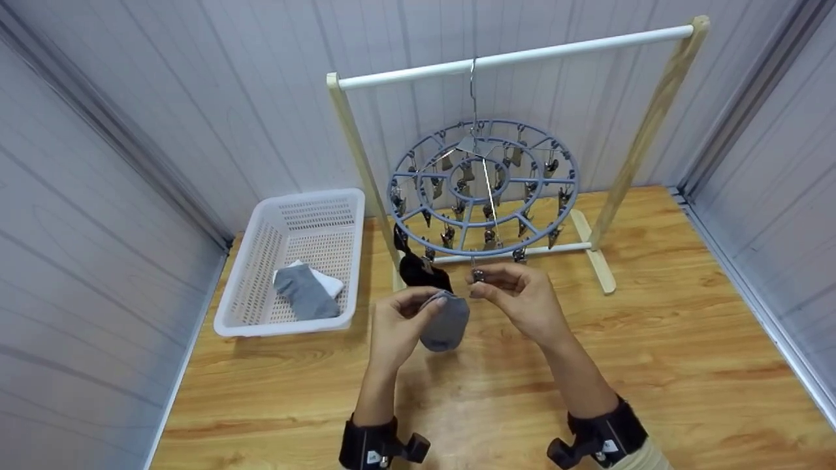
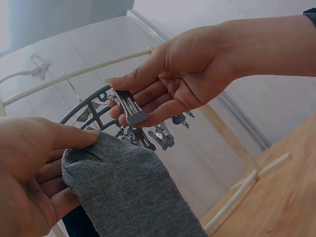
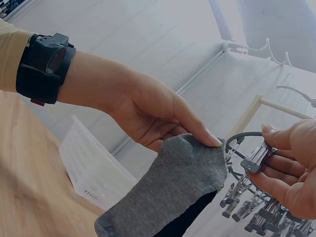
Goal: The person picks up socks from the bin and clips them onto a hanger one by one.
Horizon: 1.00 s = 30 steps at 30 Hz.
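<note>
My left hand (image 1: 400, 324) pinches a grey sock (image 1: 446, 324) by its cuff, thumb on top, and the sock hangs down from it. To its right, my right hand (image 1: 522, 301) grips a metal clip (image 2: 130, 106) between thumb and fingers at the front rim of the round hanger (image 1: 465, 225). In the right wrist view the clip (image 3: 257, 157) is close beside the cuff of the grey sock (image 3: 170, 190), apart from it. A black sock (image 1: 421, 271) hangs from the hanger's left front, just behind my left hand.
The hanger, with several dangling clips, hooks over the white bar (image 1: 522, 57) of a wooden-legged rack (image 1: 643, 137). On the left a white basket (image 1: 225, 307) holds a grey sock (image 1: 305, 292) and a white one (image 1: 331, 284). Panel walls (image 1: 261, 85) surround the wooden surface (image 1: 686, 339).
</note>
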Each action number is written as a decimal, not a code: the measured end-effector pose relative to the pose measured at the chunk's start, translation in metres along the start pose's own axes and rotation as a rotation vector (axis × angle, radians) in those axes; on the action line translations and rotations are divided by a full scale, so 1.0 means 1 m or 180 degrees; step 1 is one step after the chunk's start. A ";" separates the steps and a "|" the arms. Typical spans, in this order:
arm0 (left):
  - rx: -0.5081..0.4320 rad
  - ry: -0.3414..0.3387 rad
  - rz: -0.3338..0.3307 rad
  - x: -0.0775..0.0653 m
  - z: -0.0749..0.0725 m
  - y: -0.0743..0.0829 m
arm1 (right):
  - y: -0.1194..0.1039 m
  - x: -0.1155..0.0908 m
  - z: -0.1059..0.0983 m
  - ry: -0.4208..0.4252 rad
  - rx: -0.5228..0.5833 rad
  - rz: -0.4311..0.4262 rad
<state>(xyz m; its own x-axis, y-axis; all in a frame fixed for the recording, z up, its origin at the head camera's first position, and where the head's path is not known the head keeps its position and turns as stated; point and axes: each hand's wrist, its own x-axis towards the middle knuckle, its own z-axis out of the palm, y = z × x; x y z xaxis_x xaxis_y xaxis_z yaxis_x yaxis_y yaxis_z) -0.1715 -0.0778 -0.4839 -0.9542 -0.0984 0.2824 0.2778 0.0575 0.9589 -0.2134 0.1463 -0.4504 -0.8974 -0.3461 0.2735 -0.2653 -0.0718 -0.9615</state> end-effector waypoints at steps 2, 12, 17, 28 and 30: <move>-0.0036 -0.0034 0.0016 0.000 0.001 0.000 | 0.000 0.000 0.001 -0.0019 0.0026 0.0004; -0.0187 -0.0186 0.0046 0.000 0.003 -0.001 | 0.000 0.000 0.002 0.0002 0.0223 -0.0043; -0.0220 -0.0233 0.0049 0.000 0.005 -0.001 | -0.001 -0.001 0.003 0.0018 0.0205 -0.0067; -0.0244 -0.0234 0.0132 0.000 0.008 -0.002 | 0.001 -0.002 0.005 0.0154 0.0184 -0.0290; -0.0262 -0.0240 0.0133 -0.001 0.008 -0.001 | 0.001 -0.002 0.005 0.0189 0.0265 -0.0322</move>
<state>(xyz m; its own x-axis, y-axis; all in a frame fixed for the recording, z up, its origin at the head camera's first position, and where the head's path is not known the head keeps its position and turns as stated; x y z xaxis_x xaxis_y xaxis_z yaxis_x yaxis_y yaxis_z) -0.1721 -0.0698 -0.4857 -0.9464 -0.0224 0.3222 0.3226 -0.0221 0.9463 -0.2103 0.1421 -0.4524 -0.8875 -0.2773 0.3680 -0.3277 -0.1817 -0.9272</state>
